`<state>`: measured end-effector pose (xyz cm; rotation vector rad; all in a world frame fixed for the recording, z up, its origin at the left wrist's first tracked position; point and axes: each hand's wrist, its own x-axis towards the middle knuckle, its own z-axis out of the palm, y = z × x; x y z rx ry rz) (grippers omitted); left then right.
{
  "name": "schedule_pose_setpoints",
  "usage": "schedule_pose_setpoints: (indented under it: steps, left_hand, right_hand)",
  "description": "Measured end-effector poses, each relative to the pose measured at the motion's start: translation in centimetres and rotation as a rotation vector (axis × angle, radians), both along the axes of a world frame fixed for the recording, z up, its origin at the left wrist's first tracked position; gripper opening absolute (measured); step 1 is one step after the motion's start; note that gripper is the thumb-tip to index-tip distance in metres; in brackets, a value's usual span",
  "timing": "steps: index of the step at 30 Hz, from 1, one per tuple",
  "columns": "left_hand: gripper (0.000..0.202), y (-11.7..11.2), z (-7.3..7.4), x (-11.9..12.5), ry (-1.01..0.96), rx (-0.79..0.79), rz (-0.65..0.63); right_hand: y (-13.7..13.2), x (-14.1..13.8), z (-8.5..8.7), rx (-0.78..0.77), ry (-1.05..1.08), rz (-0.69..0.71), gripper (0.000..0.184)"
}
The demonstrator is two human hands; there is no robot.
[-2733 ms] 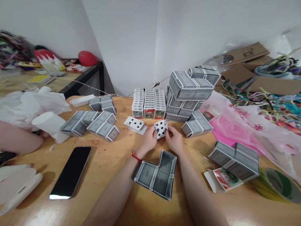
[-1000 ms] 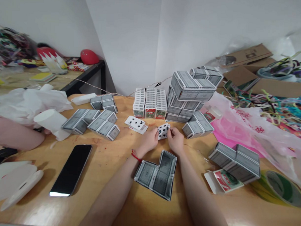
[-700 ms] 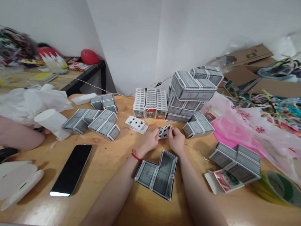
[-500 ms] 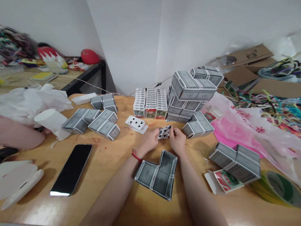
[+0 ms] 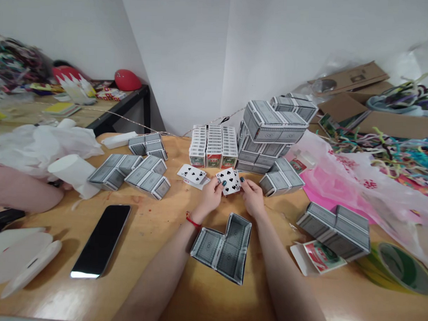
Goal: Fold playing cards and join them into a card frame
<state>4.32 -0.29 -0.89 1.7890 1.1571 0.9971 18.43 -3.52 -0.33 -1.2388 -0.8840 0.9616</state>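
My left hand (image 5: 211, 196) pinches a playing card (image 5: 228, 181), a six of spades, with the thumb on its face. At the card's right edge, my right hand (image 5: 253, 195) is closed with its thumb on a second card partly hidden behind the six. Loose playing cards (image 5: 192, 174) lie on the table just left of my hands. Between my forearms sits an L-shaped open tray (image 5: 225, 250) made of grey card backs. Behind the hands stand rows of card boxes (image 5: 214, 146).
Grey card-built blocks (image 5: 274, 123) are stacked at the back right, with more blocks (image 5: 148, 177) to the left. A phone (image 5: 101, 241) lies at left. An opened card box (image 5: 319, 258), a tape roll (image 5: 400, 267) and pink plastic (image 5: 339, 179) are at right.
The card in my hands has turned its face up toward me, and the six of spades now shows clearly. It has shifted slightly left with my left hand.
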Motion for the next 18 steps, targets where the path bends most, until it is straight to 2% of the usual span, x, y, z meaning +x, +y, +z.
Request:
schedule_pose_setpoints:
  steps: [4, 7, 13, 18]
  left_hand:
    - [0.016, -0.1, 0.1, -0.1, 0.012, 0.053, 0.011]
    - [0.017, -0.2, 0.0, -0.3, 0.032, 0.099, 0.008]
    - [0.016, -0.2, -0.2, -0.5, 0.057, 0.118, -0.005]
    - [0.021, -0.3, 0.0, -0.5, 0.05, 0.128, 0.001]
  right_hand:
    - [0.0, 0.1, 0.3, -0.041, 0.254, 0.137, 0.025]
    - [-0.2, 0.1, 0.4, -0.073, 0.336, 0.196, 0.023]
    - [-0.1, 0.3, -0.3, -0.079, 0.282, 0.184, 0.018]
    - [0.1, 0.2, -1.0, -0.048, 0.143, 0.105, 0.016]
